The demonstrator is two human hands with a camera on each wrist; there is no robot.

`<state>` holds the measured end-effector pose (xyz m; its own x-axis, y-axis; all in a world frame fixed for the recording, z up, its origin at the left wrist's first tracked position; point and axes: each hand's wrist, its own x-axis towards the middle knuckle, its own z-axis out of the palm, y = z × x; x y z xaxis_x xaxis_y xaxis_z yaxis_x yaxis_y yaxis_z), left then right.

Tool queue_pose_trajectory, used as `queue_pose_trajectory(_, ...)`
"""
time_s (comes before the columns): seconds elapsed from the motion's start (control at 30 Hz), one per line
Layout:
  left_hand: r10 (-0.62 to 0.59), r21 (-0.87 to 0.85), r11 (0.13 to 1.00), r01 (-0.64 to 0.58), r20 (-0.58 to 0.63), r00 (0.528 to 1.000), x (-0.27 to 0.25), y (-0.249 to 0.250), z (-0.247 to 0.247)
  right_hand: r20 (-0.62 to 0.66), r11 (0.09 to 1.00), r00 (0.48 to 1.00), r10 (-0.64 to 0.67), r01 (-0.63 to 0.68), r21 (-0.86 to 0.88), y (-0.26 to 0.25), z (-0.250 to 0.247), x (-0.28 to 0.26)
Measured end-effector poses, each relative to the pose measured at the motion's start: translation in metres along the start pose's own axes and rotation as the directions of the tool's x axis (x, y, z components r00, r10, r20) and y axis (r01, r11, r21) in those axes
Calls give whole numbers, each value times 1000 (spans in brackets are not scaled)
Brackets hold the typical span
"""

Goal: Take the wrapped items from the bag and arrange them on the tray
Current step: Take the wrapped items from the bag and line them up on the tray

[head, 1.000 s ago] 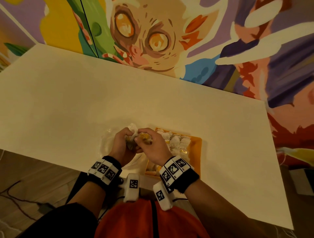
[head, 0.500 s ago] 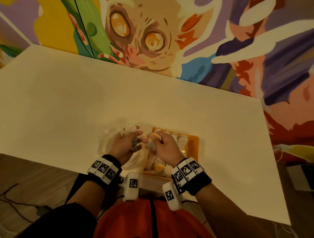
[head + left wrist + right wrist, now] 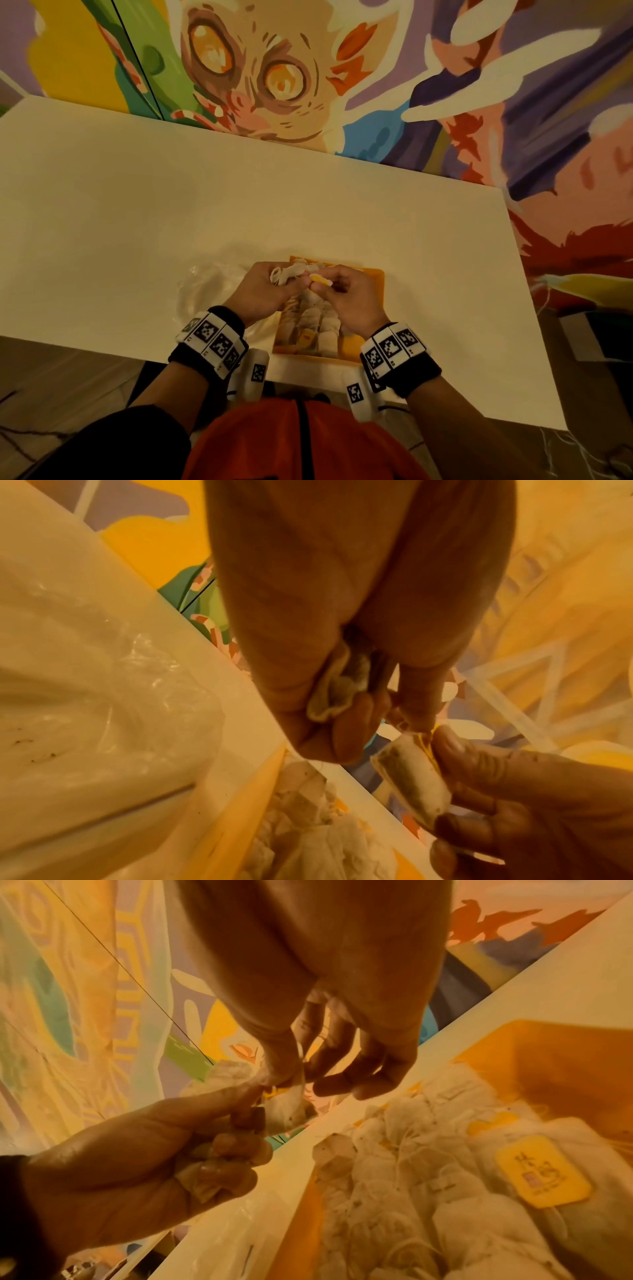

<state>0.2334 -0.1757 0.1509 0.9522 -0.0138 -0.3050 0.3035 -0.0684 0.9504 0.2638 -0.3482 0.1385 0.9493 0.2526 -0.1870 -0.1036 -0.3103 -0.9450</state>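
Small white wrapped tea bags are the items. My left hand grips a bunch of them above the far left corner of the orange tray. My right hand pinches a single tea bag with a yellow tag, right beside the left hand's bunch. Several tea bags lie packed in the tray, one showing a yellow tag. The clear plastic bag lies crumpled on the table left of the tray.
The white table stretches far and to both sides of the tray. A painted mural wall rises behind it. The tray sits at the table's near edge, close to my body. A box sits on the floor at the right.
Both hands have shifted right, from over the plastic bag to over the tray. My right hand has drawn one tea bag away from the bunch in my left hand.
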Motion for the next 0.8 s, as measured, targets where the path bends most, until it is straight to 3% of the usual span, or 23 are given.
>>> queue_pose_trajectory(0.23, 37, 32, 999, -38, 12, 999, 4, -3, 14, 19, 998, 999, 30, -29, -50, 3, -13, -9)
queue_pose_trajectory(0.43, -114, 21, 993, 114, -15, 993, 6, -20, 14, -28, 952, 991, 128, -131, -278, 16, -44, -9)
queue_pose_trajectory(0.63, -127, 165, 978, 125, 4, 992, 3, -30, 16, 2, 803, 961, 276, -229, -551, 28, -55, -14)
queue_pose_trajectory(0.8, -96, 234, 967, 100, -27, 995, 2, -34, 15, 57, 630, 885, 463, -283, -723, 35, -40, -14)
